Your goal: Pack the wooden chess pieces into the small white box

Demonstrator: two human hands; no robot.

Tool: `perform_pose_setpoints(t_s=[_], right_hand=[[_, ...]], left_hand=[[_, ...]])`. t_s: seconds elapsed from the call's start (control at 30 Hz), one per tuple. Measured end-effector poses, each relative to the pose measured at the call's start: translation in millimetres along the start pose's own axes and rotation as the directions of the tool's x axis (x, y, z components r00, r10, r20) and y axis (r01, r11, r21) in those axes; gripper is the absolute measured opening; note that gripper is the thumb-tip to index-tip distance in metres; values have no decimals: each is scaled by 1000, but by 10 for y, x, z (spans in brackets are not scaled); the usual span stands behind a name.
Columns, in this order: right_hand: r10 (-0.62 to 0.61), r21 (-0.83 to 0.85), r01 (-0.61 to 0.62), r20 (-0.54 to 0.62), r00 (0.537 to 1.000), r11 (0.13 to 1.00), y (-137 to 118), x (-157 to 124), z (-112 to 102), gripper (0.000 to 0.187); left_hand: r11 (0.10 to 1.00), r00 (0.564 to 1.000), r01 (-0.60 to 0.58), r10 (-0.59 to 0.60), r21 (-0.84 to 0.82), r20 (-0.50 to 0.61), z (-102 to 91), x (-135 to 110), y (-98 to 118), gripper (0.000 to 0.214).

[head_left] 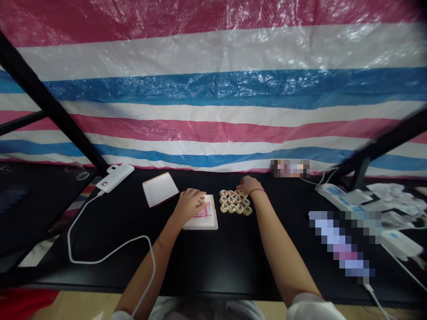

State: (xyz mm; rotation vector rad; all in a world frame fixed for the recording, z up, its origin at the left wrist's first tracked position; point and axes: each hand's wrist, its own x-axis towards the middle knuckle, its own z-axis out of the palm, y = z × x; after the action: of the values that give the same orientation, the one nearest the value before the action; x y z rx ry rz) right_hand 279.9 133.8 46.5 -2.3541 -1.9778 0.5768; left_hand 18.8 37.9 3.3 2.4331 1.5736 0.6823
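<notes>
Several round wooden game pieces with red and black characters lie grouped on the black table. My right hand rests at the group's far right corner, fingers curled down onto the pieces. My left hand lies over a flat white box with a red print and pinches one round piece at its fingertips. A red string circles my right wrist.
A white box lid lies left of the box. A white power bank with a white cable sits at the back left. Power strips and cables crowd the right. Black frame bars and a striped tarp stand behind.
</notes>
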Motion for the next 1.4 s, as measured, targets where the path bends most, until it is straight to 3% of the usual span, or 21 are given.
perform_pose_setpoints(t_s=[0.13,0.23,0.27,0.33,0.43,0.53,0.67,0.8,0.97,1.07,1.13,1.23,1.3,1.4], right_hand=[[-78,54,83,-86,993,995,-66,-151,-65,18],[-245,181,266,-130,961,947,-210,-453,13,23],[-345,337,375,-146,927,864,-273,-568,69,24],[-488,587,480,-159,858,652,-396,-779,203,28],[-567,772,464,-166,807,435,-509,-956,377,29],[-535,845,403,-172,827,351,-495,-945,449,36],[-344,910,333,-238,908,247,-366,-820,433,43],[-198,937,308,-275,941,162,-287,-773,420,45],[-268,924,333,-277,923,190,-304,-820,448,43],[-328,853,418,-316,890,313,-307,-839,470,35],[-371,760,514,-379,848,398,-299,-842,486,27],[-474,586,665,-470,745,463,-297,-845,509,16],[-551,471,726,-473,687,501,-315,-853,526,18],[-623,302,760,-440,646,575,-372,-874,559,22]], left_hand=[[995,979,-81,67,-65,-193,-65,-14,42,35],[982,966,-126,90,-138,-242,-91,-24,109,38],[977,968,-136,96,-162,-234,-92,-28,135,40],[968,974,-140,98,-207,-202,-89,-39,184,41],[950,984,-119,74,-288,-162,-101,-56,229,30],[933,983,-99,37,-347,-181,-126,-59,228,20],[939,973,-91,13,-332,-230,-93,-14,198,4],[977,990,-84,60,-198,-128,-2,67,203,9],[991,991,-131,132,41,-31,36,135,246,13],[984,993,-102,111,147,-52,44,141,243,8],[982,995,-68,80,177,-58,60,137,229,16],[987,998,-43,50,156,-42,75,119,198,26],[992,999,-37,40,119,-26,59,97,162,33],[997,1000,-12,13,71,-4,7,46,62,43]])
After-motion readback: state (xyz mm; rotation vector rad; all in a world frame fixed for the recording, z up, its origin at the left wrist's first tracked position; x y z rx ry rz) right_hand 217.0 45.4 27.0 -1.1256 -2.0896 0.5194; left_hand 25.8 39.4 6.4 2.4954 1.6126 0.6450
